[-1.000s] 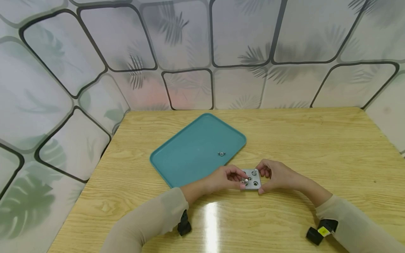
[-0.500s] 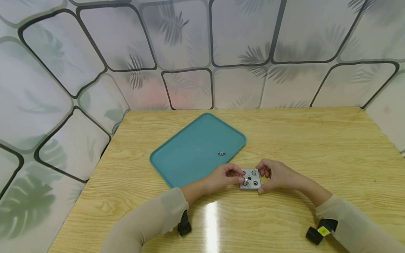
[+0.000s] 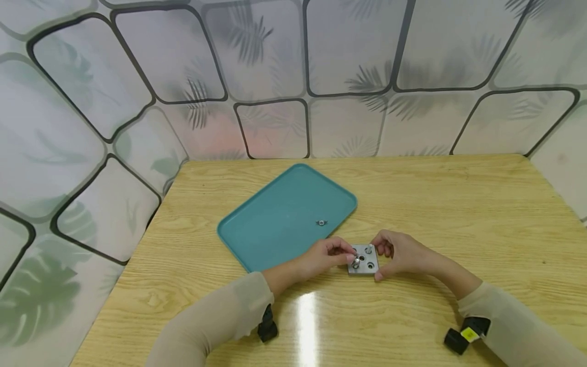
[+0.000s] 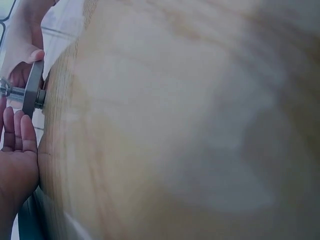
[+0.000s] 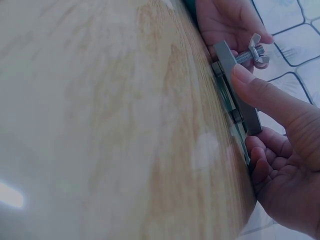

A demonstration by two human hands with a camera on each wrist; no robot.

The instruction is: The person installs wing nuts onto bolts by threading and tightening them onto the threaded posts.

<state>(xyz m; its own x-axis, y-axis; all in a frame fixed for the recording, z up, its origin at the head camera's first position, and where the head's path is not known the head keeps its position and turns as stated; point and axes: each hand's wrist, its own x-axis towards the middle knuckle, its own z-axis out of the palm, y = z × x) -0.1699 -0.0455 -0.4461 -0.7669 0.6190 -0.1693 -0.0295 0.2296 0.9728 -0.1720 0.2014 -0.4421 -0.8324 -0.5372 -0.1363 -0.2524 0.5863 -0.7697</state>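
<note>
A square metal plate (image 3: pixel 364 270) with several holes stands just off the tabletop, bolt heads showing under it in the wrist views. Through one corner rises a threaded bolt (image 5: pixel 243 57), with a wing nut (image 5: pixel 260 53) near its upper end. My left hand (image 3: pixel 322 256) has thumb and index fingertips at this wing nut, pinching it; its other fingers lie beside the plate. My right hand (image 3: pixel 405 255) grips the plate's right side between thumb and fingers. A second bolt (image 3: pixel 369 250) pokes up at the far right corner, by the right fingertips.
A teal tray (image 3: pixel 275 209) lies behind and left of the plate, with another wing nut (image 3: pixel 321 223) on it near its right edge. The wooden table (image 3: pixel 458 204) reaches back to a patterned wall covering (image 3: pixel 348 127). Black wrist cameras are strapped to both forearms.
My left thumb and index finger have drawn slightly back to the left and shifted at the wing nut, which now shows more fully. The right hand and the plate hold almost still.
</note>
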